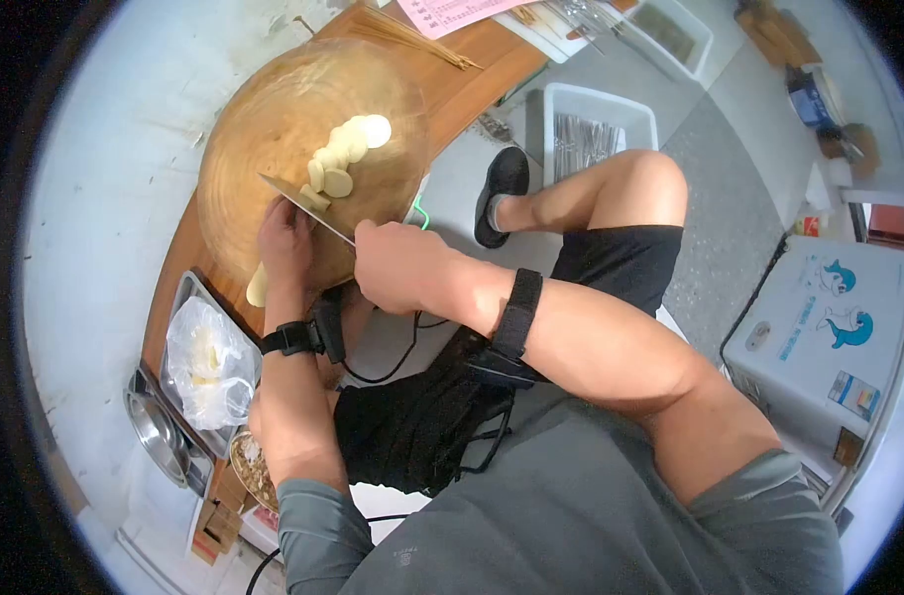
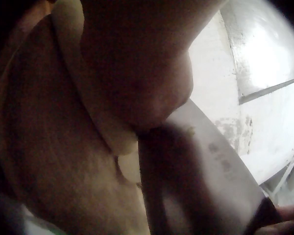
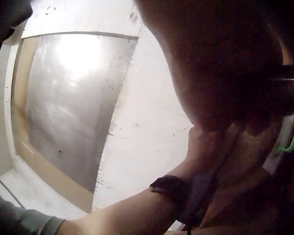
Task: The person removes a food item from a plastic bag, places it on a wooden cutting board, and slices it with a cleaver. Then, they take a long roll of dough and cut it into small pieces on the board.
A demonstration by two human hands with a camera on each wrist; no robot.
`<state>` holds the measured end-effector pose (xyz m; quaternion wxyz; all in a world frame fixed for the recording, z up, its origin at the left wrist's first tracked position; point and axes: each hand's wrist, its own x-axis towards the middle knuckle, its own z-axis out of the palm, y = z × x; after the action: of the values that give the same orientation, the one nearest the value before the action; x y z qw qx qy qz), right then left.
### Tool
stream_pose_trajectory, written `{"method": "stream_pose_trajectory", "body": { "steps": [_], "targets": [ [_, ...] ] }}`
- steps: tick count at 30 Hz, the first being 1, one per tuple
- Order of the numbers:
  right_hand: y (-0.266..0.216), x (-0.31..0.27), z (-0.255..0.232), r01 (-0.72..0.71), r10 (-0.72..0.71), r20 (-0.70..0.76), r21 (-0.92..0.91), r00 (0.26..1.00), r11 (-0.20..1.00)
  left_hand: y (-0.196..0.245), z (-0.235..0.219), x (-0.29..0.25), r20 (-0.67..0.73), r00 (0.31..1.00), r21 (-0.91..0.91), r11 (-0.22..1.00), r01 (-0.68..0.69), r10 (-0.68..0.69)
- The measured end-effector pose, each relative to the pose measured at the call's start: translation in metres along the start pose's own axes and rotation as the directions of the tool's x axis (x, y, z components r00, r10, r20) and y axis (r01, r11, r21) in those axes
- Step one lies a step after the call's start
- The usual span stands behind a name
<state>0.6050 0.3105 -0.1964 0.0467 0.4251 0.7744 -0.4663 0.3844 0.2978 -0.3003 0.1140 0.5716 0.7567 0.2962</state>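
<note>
On a round wooden chopping board (image 1: 274, 109), my left hand (image 1: 285, 243) holds down a long pale vegetable (image 2: 99, 115), its fingers bent over it. One end of the vegetable sticks out behind that hand near the board's edge. My right hand (image 1: 400, 263) grips a broad-bladed kitchen knife (image 2: 225, 164) by its dark handle. The blade stands edge down right beside the left fingertips, at the vegetable's cut end. Several pale round slices (image 1: 338, 183) lie overlapping in a row beyond the blade. In the right wrist view, both hands are dark and the vegetable is hidden.
Left of my arm, a metal tray (image 1: 187, 288) holds a clear plastic bag (image 1: 209, 362) with pale pieces. Metal bowls (image 1: 157, 426) stand behind it. Thin wooden sticks (image 1: 412, 38) lie on the table past the board. A white bin (image 1: 650, 124) of skewers sits on the floor.
</note>
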Motion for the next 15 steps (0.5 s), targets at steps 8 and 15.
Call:
{"method": "stream_pose_trajectory", "body": {
  "steps": [8, 15],
  "targets": [
    [-0.003, 0.007, 0.0, -0.024, 0.024, 0.02, -0.027, 1.0, 0.999, -0.015, 0.003, 0.003, -0.018, 0.995, 0.059, 0.994, -0.094, 0.095],
    [0.001, 0.02, 0.004, -0.037, 0.041, 0.071, -0.053, 0.997, 0.998, -0.006, 0.001, 0.002, -0.034, 0.993, 0.089, 0.99, -0.114, 0.117]
  ]
}}
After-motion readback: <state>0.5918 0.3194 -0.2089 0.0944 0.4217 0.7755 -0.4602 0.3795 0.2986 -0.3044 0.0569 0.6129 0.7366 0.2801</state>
